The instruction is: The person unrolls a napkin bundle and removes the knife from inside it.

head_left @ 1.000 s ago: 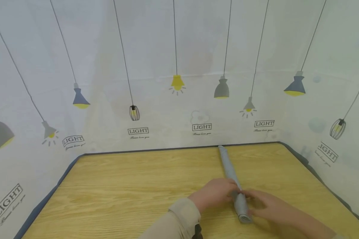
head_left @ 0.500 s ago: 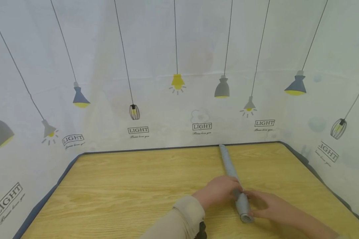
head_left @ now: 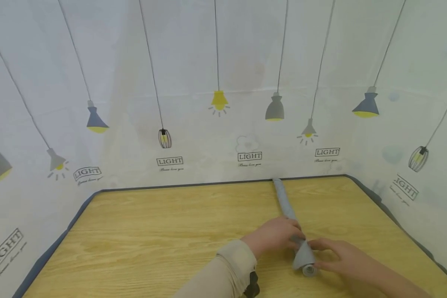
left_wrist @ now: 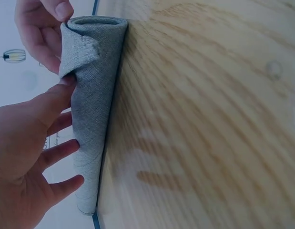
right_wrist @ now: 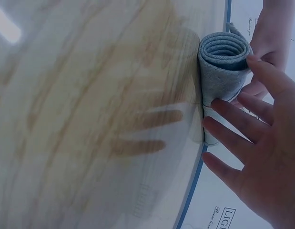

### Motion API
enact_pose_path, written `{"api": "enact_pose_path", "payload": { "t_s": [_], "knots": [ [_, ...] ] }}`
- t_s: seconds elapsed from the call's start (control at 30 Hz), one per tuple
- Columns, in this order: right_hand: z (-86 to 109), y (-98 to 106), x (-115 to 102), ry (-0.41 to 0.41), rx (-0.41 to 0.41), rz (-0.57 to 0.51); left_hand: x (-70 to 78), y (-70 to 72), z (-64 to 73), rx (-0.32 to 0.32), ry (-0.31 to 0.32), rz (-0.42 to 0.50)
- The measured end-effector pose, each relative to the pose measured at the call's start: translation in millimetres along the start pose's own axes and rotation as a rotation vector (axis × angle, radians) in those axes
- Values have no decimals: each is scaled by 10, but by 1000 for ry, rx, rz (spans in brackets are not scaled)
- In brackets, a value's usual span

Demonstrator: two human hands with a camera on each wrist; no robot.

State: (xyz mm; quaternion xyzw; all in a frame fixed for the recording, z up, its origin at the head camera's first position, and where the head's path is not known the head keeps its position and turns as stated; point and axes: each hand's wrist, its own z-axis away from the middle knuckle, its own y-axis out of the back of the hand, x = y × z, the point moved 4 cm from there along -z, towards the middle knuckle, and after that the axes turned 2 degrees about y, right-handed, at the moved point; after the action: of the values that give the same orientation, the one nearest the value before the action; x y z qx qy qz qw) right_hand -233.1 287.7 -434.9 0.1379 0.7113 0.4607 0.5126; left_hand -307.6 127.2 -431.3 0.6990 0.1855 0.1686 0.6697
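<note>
We get soft, even, medium-bright light in the head view: low contrast, wall cloth (head_left: 193, 62) bluish left, greenish right. Wide-lens stretch; LIGHT labels (head_left: 250, 156) slant near the sides, and we find the script beneath too soft to read well. Wrist views: dimmer, cooler, hazy. Glossy desk (head_left: 152, 227) throws a strong glare patch (right_wrist: 6, 26) upper left in the right wrist view, a smaller one at the left wrist view's right edge, plus blurry finger-shaped reflections (left_wrist: 161, 180) in both. Weave on the cloth roll (left_wrist: 92, 95) looks crisp nearby.
</note>
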Motion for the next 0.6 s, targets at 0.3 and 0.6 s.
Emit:
{"api": "enact_pose_path", "payload": {
  "t_s": [0.3,0.6],
  "knots": [
    [113,55,11,-47,41,103,79,19,-29,-48,35,-111],
    [254,146,96,-39,62,176,141,-29,4,-135,56,-42]
  ]
}}
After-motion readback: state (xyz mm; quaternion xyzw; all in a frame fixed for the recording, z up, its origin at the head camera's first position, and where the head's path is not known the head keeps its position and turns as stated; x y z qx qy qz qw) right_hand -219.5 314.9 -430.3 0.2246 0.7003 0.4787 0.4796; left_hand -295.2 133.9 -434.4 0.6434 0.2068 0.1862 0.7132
